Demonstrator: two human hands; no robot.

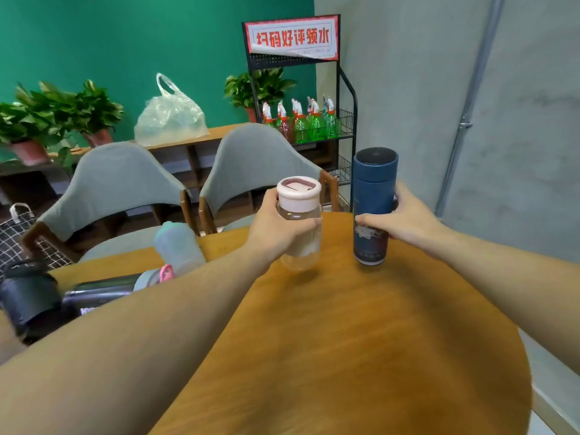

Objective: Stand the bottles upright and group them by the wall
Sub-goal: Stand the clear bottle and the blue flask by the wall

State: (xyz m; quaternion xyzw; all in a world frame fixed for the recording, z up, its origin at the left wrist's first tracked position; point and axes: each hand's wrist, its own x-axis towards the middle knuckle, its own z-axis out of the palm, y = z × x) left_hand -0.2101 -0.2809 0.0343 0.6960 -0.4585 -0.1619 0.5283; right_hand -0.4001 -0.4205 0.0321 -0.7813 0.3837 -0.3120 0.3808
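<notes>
Hidden, cut-off and blurred parts on and around the table

The left forearm (150,324) covers most of the dark bottle (97,295) that lies on the wooden table (361,356), so only its upper side shows, and the print on it is too blurred to read. A black container (28,296) at the left edge is blurred and partly cut off. The pale green bottle (179,244) is out of focus, and its base is hidden behind the arm. The left hand (276,227) covers the middle of the clear bottle (299,221), and it is not clear if its bottom touches the table. The small text under the big characters on the red sign (292,37) is too small to read.
</notes>
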